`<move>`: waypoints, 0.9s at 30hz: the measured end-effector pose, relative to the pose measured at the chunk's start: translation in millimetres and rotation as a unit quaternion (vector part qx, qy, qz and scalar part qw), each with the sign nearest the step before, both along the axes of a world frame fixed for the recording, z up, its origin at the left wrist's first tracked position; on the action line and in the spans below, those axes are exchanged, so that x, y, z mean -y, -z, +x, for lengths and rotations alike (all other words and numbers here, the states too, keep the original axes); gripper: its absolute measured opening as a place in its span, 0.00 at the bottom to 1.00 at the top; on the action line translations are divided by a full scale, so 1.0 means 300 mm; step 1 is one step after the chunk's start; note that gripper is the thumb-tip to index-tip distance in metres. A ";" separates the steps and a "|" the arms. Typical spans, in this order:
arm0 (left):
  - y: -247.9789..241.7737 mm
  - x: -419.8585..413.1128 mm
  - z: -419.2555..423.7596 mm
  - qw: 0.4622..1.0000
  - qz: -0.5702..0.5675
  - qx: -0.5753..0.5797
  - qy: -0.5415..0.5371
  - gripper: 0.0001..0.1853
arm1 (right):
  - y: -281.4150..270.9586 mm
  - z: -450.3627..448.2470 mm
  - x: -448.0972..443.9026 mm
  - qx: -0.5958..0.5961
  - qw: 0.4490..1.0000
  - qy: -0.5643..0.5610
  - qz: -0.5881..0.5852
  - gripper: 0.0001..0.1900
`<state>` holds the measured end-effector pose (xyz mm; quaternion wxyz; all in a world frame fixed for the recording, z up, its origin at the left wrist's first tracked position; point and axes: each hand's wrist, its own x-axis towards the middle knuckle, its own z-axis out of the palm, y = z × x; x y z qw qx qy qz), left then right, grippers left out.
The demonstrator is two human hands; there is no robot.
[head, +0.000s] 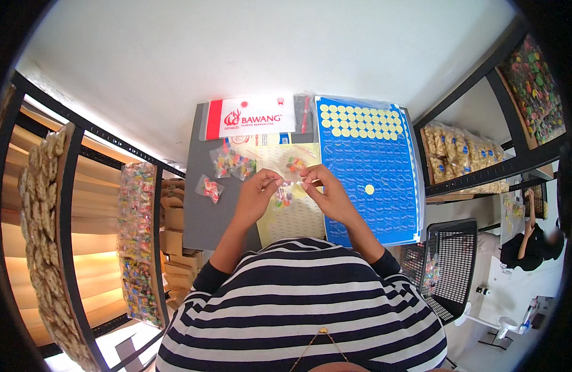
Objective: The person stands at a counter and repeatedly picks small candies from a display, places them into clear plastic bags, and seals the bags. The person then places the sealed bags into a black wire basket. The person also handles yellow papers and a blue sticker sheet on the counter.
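Note:
My left hand (258, 195) and my right hand (330, 195) pinch the top edge of a small clear plastic bag of colourful candies (284, 197) between them. Under the hands lies a yellowish sheet with small print (295, 225), and another candy bag (295, 163) rests on it just above my fingers. To the left, several clear candy bags (230, 160) lie in a group, with a bag of red and white candies (210, 188) below them. On the right is a blue sticker sheet (369, 162) with rows of round pale-yellow spots at its top and one lower down.
A white and red plastic package (253, 116) and a red pen-like item (305, 115) lie at the back of the grey table (216, 218). Shelves with bagged snacks (462, 153) and candies (138, 242) flank me. A black basket (451, 265) stands right; a person (527, 246) works farther off.

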<state>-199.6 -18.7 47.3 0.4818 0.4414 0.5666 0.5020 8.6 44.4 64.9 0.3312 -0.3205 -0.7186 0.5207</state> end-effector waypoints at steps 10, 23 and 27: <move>-0.027 0.005 0.047 0.997 -0.028 -0.041 0.052 0.07 | -0.008 0.023 -0.009 0.103 0.992 -0.026 0.061 0.04; -0.066 0.002 0.067 0.995 -0.030 -0.069 0.073 0.06 | 0.002 0.020 -0.009 0.110 0.993 -0.003 0.049 0.05; -0.062 0.000 0.068 0.992 -0.028 -0.090 0.083 0.06 | 0.012 0.023 -0.008 0.118 0.992 0.004 0.052 0.06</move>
